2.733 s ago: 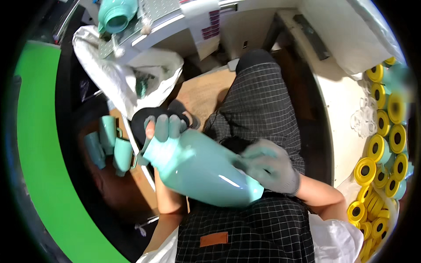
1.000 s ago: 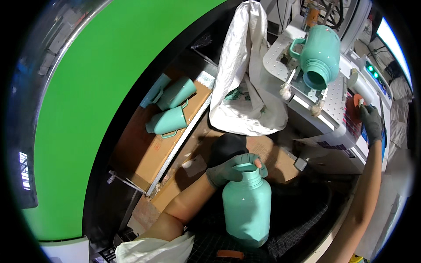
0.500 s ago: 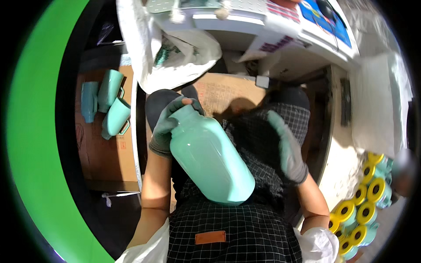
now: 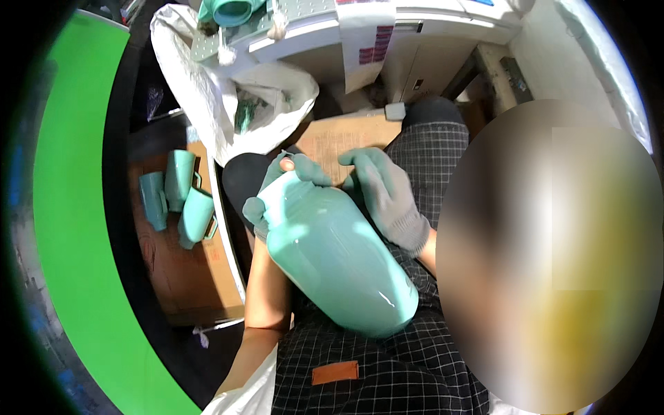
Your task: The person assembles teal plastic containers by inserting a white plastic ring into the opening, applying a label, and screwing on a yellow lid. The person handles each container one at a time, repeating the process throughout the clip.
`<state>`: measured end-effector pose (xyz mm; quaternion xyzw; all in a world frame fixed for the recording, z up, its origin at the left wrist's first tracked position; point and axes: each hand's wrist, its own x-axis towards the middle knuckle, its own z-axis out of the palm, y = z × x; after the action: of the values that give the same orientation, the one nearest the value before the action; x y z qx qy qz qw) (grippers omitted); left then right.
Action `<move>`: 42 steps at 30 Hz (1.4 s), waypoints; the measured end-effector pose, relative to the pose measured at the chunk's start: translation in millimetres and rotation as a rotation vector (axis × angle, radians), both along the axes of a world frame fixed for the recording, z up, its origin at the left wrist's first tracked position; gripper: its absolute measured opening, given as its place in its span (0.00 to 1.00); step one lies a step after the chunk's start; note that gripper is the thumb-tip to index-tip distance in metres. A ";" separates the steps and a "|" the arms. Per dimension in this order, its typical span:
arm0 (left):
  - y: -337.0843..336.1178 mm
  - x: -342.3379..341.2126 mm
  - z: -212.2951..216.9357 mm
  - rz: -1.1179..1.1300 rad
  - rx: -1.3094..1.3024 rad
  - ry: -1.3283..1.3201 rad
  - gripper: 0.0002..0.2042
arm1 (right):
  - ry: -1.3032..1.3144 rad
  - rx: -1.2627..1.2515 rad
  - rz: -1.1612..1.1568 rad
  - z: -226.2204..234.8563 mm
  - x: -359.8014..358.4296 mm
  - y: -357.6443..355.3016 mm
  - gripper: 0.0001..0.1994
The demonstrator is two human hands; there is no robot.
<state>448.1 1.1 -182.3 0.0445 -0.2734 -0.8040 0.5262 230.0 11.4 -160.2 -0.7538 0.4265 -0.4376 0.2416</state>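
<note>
A big glossy turquoise plastic bottle [image 4: 339, 256] lies slanted across my lap, its neck pointing up and to the left. Gloved in grey and green, my left hand [image 4: 273, 183] grips it around the neck; one bare fingertip pokes out of the glove. A thin pale green sliver [image 4: 286, 153] sticks up by that fingertip, too small to name. My right hand [image 4: 391, 197], gloved too, is beside the bottle's right shoulder with fingers bent and nothing visible in them. Part of its fingers is hidden.
Several turquoise handled cups [image 4: 181, 181] lie in a cardboard-lined bin at left, by a green surface [image 4: 69, 207]. Ahead are a white sack [image 4: 190, 90] with green scraps and a white bench [image 4: 304, 38] holding another turquoise piece [image 4: 232, 10]. A blurred patch covers the right side.
My right hand has come left from the right thigh to beside the bottle's shoulder. My left hand still holds the neck. The view has turned to the right.
</note>
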 end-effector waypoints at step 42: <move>-41.4 27.1 14.7 0.152 -0.148 -1.184 0.24 | 0.433 0.123 -2.113 7.7 -353.5 379.2 0.31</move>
<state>475.2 -40.3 -167.6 0.4674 -0.5711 -0.5816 0.3423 -123.6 390.6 -152.5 -0.0526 0.9160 -0.2600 -0.3009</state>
